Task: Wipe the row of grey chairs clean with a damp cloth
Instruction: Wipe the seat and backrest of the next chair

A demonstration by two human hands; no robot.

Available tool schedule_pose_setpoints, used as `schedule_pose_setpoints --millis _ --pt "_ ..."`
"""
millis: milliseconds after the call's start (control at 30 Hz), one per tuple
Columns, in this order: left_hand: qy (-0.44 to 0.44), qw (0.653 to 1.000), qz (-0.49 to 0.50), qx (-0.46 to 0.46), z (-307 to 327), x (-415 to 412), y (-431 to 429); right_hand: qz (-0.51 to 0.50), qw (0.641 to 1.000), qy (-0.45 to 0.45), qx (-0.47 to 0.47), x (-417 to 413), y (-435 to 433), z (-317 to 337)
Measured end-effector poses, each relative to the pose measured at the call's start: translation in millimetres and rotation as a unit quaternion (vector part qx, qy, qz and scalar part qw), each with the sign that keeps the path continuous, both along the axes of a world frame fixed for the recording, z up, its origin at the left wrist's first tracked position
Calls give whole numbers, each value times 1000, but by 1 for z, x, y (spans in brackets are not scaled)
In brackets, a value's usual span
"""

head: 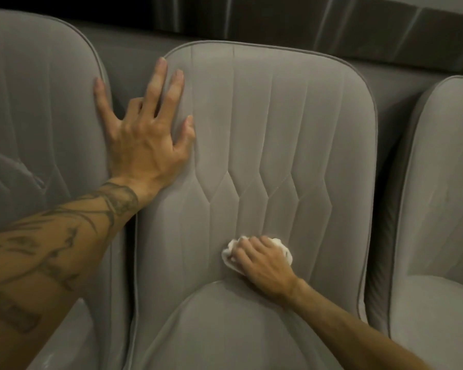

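Three grey upholstered chairs stand side by side: a left chair (pixel 38 108), a middle chair (pixel 284 124) with stitched seams on its backrest, and a right chair (pixel 439 198). My left hand (pixel 145 134) rests with spread straight fingers on the upper left edge of the middle chair's backrest, its thumb touching the left chair. My right hand (pixel 259 263) presses a bunched white cloth (pixel 229 253) against the lower backrest of the middle chair, just above the seat cushion (pixel 225 329). The fingers curl over the cloth and hide most of it.
Behind the chairs runs a grey padded surface (pixel 134 46), with a dark wall or curtain (pixel 278 14) above it. Narrow gaps separate the chairs.
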State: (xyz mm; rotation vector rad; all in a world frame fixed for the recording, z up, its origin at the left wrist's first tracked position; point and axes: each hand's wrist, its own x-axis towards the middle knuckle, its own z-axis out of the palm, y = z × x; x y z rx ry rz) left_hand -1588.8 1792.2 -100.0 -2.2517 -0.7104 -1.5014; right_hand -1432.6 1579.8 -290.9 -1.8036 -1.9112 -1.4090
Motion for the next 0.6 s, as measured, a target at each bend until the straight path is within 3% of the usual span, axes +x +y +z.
schedule_pose_setpoints --millis 67,133,200,267,333,400,467,533,600 --pt "1 1000 0 -1 0 0 -1 14 999 -29 -25 9 -3 22" --pt "-1 1000 1 -1 0 1 0 -16 993 38 109 15 14 62" --pt "-2 1000 -2 -2 -1 1 0 -70 955 135 255 21 32 103" --pt "-2 1000 -2 -1 0 1 0 -89 931 174 308 15 42 105" --pt "-1 1000 2 -2 -1 1 0 -75 954 158 243 0 40 70" --pt "0 1000 4 -1 -1 1 -1 -24 986 127 103 -19 26 34" --pt "1 1000 5 0 0 1 -1 7 993 110 36 -21 19 33" --pt "0 1000 4 -1 0 2 -1 7 991 102 84 -14 27 72" --pt "2 1000 5 0 -1 2 1 -23 974 103 202 -2 49 134"
